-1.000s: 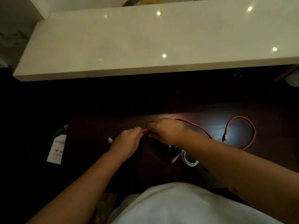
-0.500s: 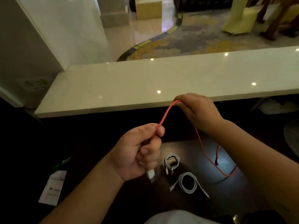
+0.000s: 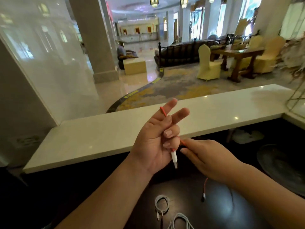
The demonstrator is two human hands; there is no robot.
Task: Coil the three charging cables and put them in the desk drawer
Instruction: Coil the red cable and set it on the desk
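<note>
At the bottom of the frame two white coils [image 3: 162, 206] lie on the dark desk [image 3: 219, 210]. Mid-frame, the left hand [image 3: 154, 141] pins the red cable [image 3: 163, 111] near its plug under curled fingers, forefinger and middle finger extended, while the right hand [image 3: 208, 158] pinches it just beside. Keep loops even and snug around those fingers, feeding slack steadily.

Both forearms [image 3: 105, 194] are bare, with short, unpainted fingernails [image 3: 168, 133]

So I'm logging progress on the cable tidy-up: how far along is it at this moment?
Two white cables already lie coiled on the dark desk, a smaller coil and a larger coil. The red cable is in hand: the left hand grips its plug end with a loop over a finger, and the right hand feeds it. Its free end hangs loose. No drawer is visible; stowing remains.
</note>
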